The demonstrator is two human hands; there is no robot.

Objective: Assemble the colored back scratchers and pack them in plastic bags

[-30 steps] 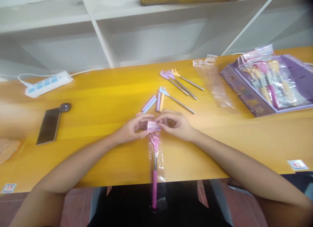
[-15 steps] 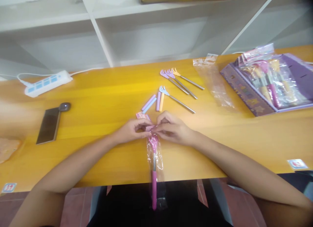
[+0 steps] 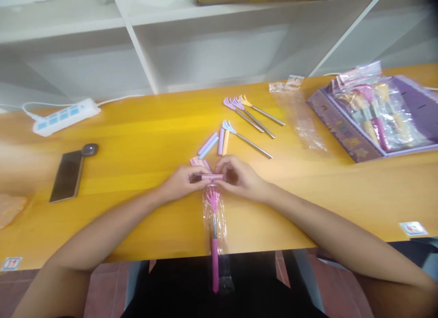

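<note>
Over the near edge of the table (image 3: 153, 236): your pink scratcher (image 3: 215, 258) lies lengthwise inside a clear bag (image 3: 221, 222), its claw end above the wood, its handle end reaching past the edge toward your lap.
Pink strip (image 3: 212, 177): it runs crosswise at the bag's top, just beyond the claw of the pink scratcher; you see it nearly edge-on.
Left hand (image 3: 185, 182): beyond and left of the pink scratcher, your thumb and fingers are bent nearly together, pinching the strip's left end.
Right hand (image 3: 246, 181): beyond and right of the pink scratcher, your fingers curl into a loose ring, with the strip's right end between thumb and fingers; how firmly they press, you cannot tell.
Printed card (image 3: 199, 161): beyond the pink scratcher and slightly left, partly hidden by your left hand.
Short tubes (image 3: 221, 141): farther beyond the pink scratcher, two purple, one blue and one yellow, lying in two pairs.
Metal rods (image 3: 255, 145): beyond and right of the pink scratcher, four with claw heads, two purple, one yellow, one blue.
Purple box (image 3: 345, 131): well to the right of the pink scratcher, holding bagged scratchers (image 3: 378, 122).
Power strip (image 3: 66, 117): far left of the pink scratcher, near the table's back, white with blue sockets.
</note>
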